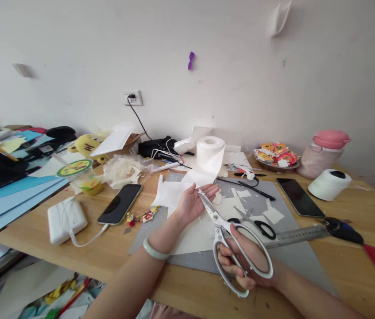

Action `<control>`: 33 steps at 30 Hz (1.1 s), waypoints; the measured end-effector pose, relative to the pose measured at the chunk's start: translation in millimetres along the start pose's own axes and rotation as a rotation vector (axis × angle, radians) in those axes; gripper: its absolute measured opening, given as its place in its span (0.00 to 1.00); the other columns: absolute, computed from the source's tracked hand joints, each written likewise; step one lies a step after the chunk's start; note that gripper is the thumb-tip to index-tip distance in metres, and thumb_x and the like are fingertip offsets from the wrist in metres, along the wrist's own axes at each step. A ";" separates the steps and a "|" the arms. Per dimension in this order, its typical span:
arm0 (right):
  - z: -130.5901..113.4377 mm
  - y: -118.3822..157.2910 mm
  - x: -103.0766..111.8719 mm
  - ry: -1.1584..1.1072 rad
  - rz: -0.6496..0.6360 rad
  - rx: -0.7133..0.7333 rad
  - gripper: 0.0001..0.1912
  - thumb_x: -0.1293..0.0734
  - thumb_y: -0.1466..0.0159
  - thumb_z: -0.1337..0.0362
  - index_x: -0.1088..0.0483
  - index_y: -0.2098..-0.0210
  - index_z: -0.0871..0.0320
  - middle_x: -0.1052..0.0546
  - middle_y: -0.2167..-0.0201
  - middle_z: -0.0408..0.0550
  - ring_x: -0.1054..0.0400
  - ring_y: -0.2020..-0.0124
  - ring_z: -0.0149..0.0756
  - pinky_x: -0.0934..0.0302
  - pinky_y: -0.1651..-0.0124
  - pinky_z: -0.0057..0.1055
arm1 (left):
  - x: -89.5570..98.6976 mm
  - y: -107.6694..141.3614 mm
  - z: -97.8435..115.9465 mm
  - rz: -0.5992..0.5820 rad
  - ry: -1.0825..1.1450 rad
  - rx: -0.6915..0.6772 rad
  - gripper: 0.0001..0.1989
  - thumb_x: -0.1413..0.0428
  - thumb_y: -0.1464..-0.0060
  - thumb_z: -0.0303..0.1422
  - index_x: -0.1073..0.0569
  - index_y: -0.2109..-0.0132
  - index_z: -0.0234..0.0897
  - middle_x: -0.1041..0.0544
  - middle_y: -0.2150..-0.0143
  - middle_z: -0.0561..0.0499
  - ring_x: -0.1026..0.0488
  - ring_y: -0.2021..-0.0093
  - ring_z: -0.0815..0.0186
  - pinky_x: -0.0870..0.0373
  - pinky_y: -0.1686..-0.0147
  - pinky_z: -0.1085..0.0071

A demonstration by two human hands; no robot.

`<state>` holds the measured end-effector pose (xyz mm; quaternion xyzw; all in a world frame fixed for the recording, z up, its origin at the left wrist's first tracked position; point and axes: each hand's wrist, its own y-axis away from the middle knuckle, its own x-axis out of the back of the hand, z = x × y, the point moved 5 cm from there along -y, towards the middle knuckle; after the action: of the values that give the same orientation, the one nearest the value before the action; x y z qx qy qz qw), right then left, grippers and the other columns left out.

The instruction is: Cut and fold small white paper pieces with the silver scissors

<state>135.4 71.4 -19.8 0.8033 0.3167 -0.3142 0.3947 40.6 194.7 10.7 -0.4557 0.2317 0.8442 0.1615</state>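
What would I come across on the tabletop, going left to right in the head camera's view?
White power bank, charging smartphone, beaded charm strap, open left hand, white-handled scissors gripped by the right hand, second smartphone, cone of white thread.

1. At 7 o'clock, a smooth, rounded jade-like bangle [156,249], pale milky green with a soft sheen, rings the left wrist.
2. The left hand [191,204] and right hand [254,256], at 5 o'clock, are ungloved, with slender fingers.
3. Both forearms are bare.
4. At 6 o'clock, dusty-pink cloth [169,311], apparently clothing, shows soft folds.
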 end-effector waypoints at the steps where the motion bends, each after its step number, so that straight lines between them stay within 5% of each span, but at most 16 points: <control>1: 0.0 -0.2 0.4 0.004 -0.001 0.004 0.31 0.51 0.42 0.37 0.39 0.78 0.60 0.39 0.83 0.39 0.51 0.90 0.20 0.53 0.95 0.17 | 0.2 -0.1 0.0 -0.001 -0.001 0.002 0.28 0.63 0.40 0.37 0.42 0.43 0.15 0.29 0.49 0.30 0.28 0.53 0.57 0.37 0.50 0.66; 12: -3.8 1.0 -4.5 -0.040 -0.141 0.038 0.40 0.57 0.47 0.32 0.36 0.72 0.62 0.32 0.74 0.48 0.39 0.82 0.28 0.46 0.86 0.24 | 0.5 1.0 1.8 0.015 -0.019 -0.026 0.23 0.56 0.42 0.37 0.33 0.51 0.18 0.25 0.55 0.33 0.27 0.54 0.58 0.34 0.52 0.67; 16: -4.0 1.5 -5.3 -0.045 -0.138 0.025 0.42 0.60 0.47 0.32 0.35 0.71 0.62 0.31 0.73 0.50 0.38 0.81 0.30 0.45 0.85 0.26 | 2.7 1.1 2.1 0.014 -0.076 -0.078 0.12 0.50 0.47 0.26 0.29 0.57 0.23 0.23 0.59 0.38 0.26 0.58 0.63 0.33 0.53 0.70; 22: -5.0 1.3 -6.4 -0.060 -0.159 0.037 0.44 0.61 0.48 0.31 0.35 0.71 0.63 0.31 0.73 0.51 0.39 0.82 0.30 0.46 0.85 0.25 | 5.4 -2.1 3.2 -0.085 -0.093 -0.154 0.11 0.50 0.52 0.17 0.29 0.60 0.25 0.24 0.61 0.43 0.26 0.63 0.69 0.31 0.56 0.74; 33: -4.4 2.0 -4.1 -0.061 -0.163 0.030 0.43 0.59 0.48 0.32 0.35 0.70 0.62 0.30 0.71 0.51 0.39 0.82 0.29 0.45 0.85 0.26 | 18.7 -6.8 17.7 0.178 0.005 -0.300 0.10 0.54 0.50 0.17 0.31 0.64 0.29 0.24 0.65 0.43 0.25 0.67 0.69 0.29 0.60 0.72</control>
<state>135.6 73.0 -13.7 0.7708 0.3640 -0.3742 0.3651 21.6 211.1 1.7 -0.4543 0.1429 0.8792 0.0160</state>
